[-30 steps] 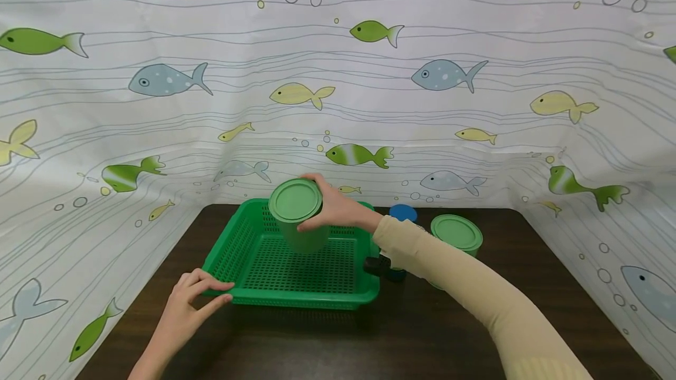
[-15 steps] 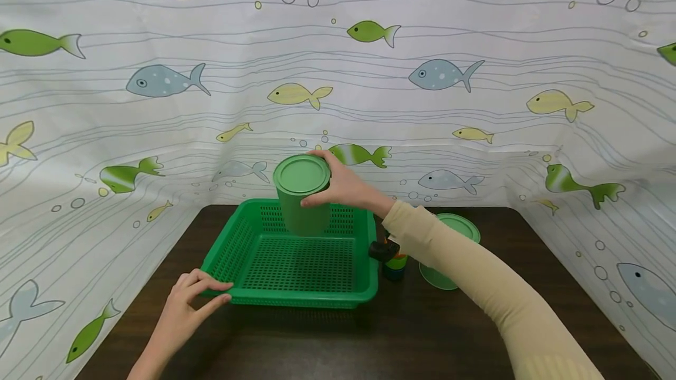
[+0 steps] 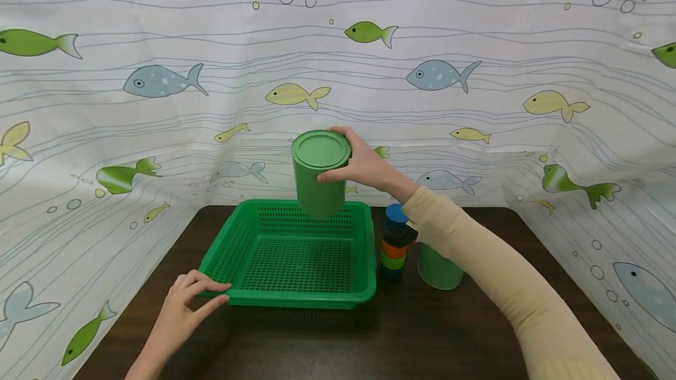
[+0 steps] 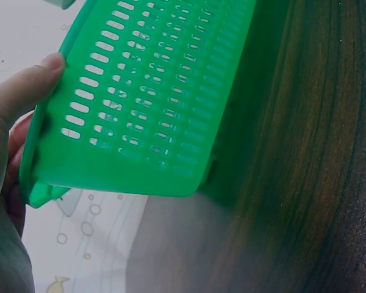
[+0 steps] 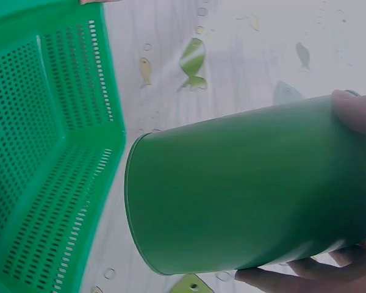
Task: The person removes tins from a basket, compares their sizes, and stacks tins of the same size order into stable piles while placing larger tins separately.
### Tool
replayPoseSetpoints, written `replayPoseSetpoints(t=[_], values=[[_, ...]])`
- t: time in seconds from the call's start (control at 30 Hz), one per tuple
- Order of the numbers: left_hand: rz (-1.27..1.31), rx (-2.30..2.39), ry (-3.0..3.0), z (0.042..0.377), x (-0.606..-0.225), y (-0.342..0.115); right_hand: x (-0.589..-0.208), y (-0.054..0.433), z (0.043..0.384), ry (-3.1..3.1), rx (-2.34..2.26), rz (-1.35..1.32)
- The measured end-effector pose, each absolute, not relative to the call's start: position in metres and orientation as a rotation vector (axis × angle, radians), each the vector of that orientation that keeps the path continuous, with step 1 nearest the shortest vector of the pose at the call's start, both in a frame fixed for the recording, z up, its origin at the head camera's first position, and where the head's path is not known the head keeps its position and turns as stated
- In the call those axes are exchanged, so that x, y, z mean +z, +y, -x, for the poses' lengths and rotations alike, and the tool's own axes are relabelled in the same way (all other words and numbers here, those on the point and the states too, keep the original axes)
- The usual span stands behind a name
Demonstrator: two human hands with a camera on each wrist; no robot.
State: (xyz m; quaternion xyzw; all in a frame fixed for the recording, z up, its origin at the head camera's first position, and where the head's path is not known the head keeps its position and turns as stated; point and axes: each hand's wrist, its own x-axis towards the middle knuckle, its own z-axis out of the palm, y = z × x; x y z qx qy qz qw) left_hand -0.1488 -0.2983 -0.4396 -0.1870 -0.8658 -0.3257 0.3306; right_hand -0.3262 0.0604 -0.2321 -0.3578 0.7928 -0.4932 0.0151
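My right hand [image 3: 364, 162] grips a green lidded canister [image 3: 319, 183] near its top, thumb on the near side. The canister is upright and hangs above the back of a green plastic basket [image 3: 301, 297]. In the right wrist view the canister's smooth side [image 5: 244, 189] fills the middle, apart from the basket wall [image 5: 91, 79]. At the basket's front left corner my left hand [image 3: 182, 304] pinches the rim. The left wrist view has the thumb [image 4: 33, 85] on the rim's outer side and fingers behind it, partly hidden. The basket's visible floor holds nothing.
Right of the basket stands a bottle [image 3: 393, 257] with a blue top and orange and lime bands, partly behind a dark wrist piece. A second green canister [image 3: 439, 270] is mostly hidden by my right sleeve. Fish-printed sheeting [image 3: 338, 63] encloses the dark wooden table [image 3: 317, 345].
My right hand has lifted the canister up out of the basket and moved it slightly right. The left hand keeps its hold on the rim.
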Motion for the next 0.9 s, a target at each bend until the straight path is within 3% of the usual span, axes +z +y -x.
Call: replayPoseSetpoints(t=[0.9], values=[[0.480, -0.833, -2.277, 0.149, -0.440, -0.299, -0.192, 0.175, 0.317, 2.708, -1.611, 0.898]])
